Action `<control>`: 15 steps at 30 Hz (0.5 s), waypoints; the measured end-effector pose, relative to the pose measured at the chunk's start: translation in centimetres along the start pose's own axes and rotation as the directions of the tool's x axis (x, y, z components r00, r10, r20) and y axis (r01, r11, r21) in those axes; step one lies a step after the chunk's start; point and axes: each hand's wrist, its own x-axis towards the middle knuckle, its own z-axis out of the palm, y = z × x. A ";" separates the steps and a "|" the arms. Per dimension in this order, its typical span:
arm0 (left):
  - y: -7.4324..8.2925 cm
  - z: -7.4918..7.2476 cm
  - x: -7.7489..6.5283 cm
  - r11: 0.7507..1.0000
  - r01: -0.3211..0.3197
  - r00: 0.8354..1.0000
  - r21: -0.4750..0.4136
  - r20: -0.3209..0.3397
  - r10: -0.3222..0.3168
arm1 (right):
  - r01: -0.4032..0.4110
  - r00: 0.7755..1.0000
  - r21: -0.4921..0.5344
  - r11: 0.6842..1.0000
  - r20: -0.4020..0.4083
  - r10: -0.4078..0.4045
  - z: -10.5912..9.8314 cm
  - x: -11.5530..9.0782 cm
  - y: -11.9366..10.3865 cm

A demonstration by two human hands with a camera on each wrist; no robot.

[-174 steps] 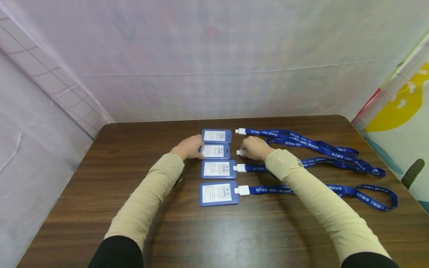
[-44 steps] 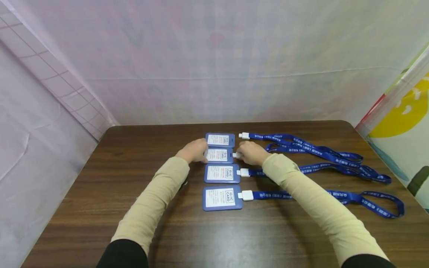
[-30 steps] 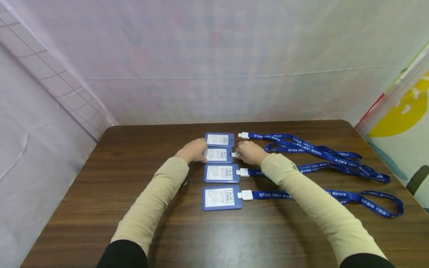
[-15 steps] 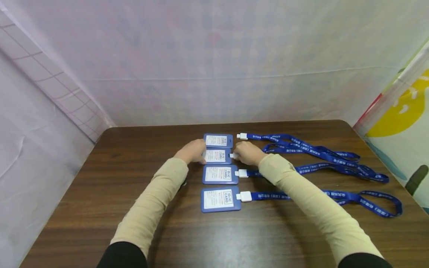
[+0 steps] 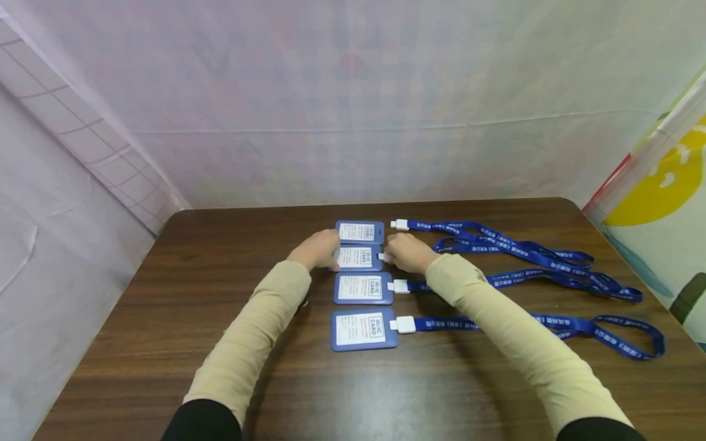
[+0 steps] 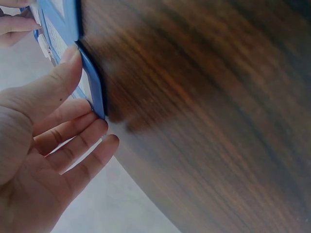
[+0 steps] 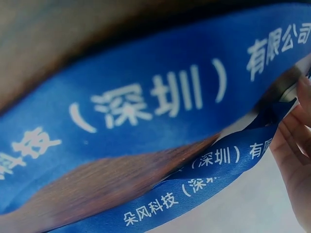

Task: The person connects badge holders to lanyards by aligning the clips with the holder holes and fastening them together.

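Note:
A column of several blue ID badge holders with white inserts lies flat on the table. My left hand (image 5: 315,249) pinches the left end of the badge holder (image 5: 357,258) second from the back. In the left wrist view its thumb and fingers are on opposite edges of that holder. My right hand (image 5: 410,252) pinches the white clip (image 5: 385,257) of a blue lanyard at the holder's slotted right end. Whether the clip passes through the slot cannot be told. The lanyard strap (image 7: 155,97) fills much of the right wrist view.
The two front badge holders (image 5: 363,288) (image 5: 364,329) have white clips with blue lanyards at their right ends. The rearmost holder (image 5: 360,232) lies apart from its neighbouring clip (image 5: 399,225). Loose straps (image 5: 518,247) spread right over the brown table (image 5: 220,245). A white curtain hangs behind.
Compared with the oldest frame, my right hand has brought the clip left to the second holder's slotted end. Over the last second both hands have barely moved; the view shifts slightly.

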 end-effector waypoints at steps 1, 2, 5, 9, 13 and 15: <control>0.0 0.0 0.0 1.000 0.000 1.000 -0.005 -0.001 0.000 | 0.002 1.000 0.000 1.000 0.000 -0.002 0.0 0.0 0.0; 0.0 0.0 0.0 1.000 0.001 1.000 -0.012 -0.002 -0.001 | 0.003 1.000 -0.001 1.000 0.000 -0.003 0.0 0.1 -0.1; 0.1 -0.1 -0.1 0.999 0.004 1.000 -0.032 -0.002 -0.004 | 0.007 1.000 -0.006 1.000 -0.001 -0.007 0.0 0.1 -0.2; 0.2 -0.2 -0.2 0.999 0.013 1.000 -0.038 0.000 -0.013 | 0.001 1.000 -0.017 1.000 0.003 -0.001 -0.1 0.2 -0.3; 0.2 -0.2 -0.2 0.999 0.023 1.000 -0.035 0.002 -0.023 | -0.014 1.000 -0.016 1.000 0.014 0.014 -0.1 0.2 -0.3; 0.2 -0.1 -0.1 0.999 0.027 1.000 -0.030 0.002 -0.027 | -0.015 1.000 -0.013 1.000 0.016 0.015 -0.1 0.2 -0.3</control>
